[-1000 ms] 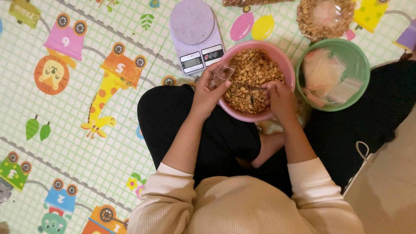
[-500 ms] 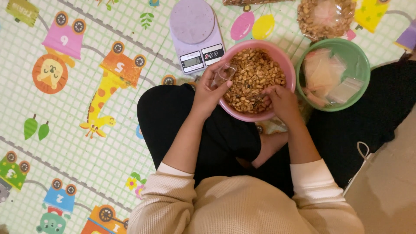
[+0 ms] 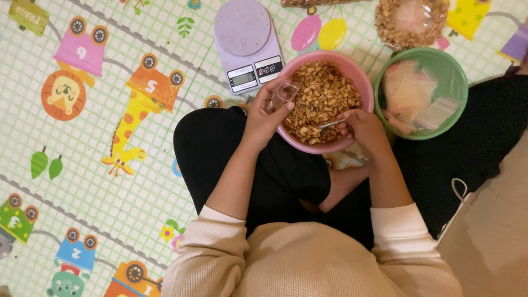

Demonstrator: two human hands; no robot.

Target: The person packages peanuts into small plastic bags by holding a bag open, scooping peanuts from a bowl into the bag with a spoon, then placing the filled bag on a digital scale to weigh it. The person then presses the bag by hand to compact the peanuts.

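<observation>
A pink bowl [image 3: 357, 82] full of roasted peanuts [image 3: 324, 96] rests against my crossed legs. My left hand [image 3: 267, 118] holds a small clear plastic bag [image 3: 286, 92] open at the bowl's left rim. My right hand [image 3: 364, 127] grips a metal spoon [image 3: 331, 124] whose end lies among the peanuts near the bowl's front edge.
A lilac kitchen scale [image 3: 247, 41] stands just left of the bowl on a colourful play mat [image 3: 110, 110]. A green bowl [image 3: 456, 77] to the right holds small clear bags. A clear bag of peanuts [image 3: 410, 22] lies behind it. A brown surface [image 3: 489, 236] is at lower right.
My right hand has drawn back slightly from the peanuts toward the bowl's front edge, and the spoon now shows. My left hand keeps the small bag at the rim.
</observation>
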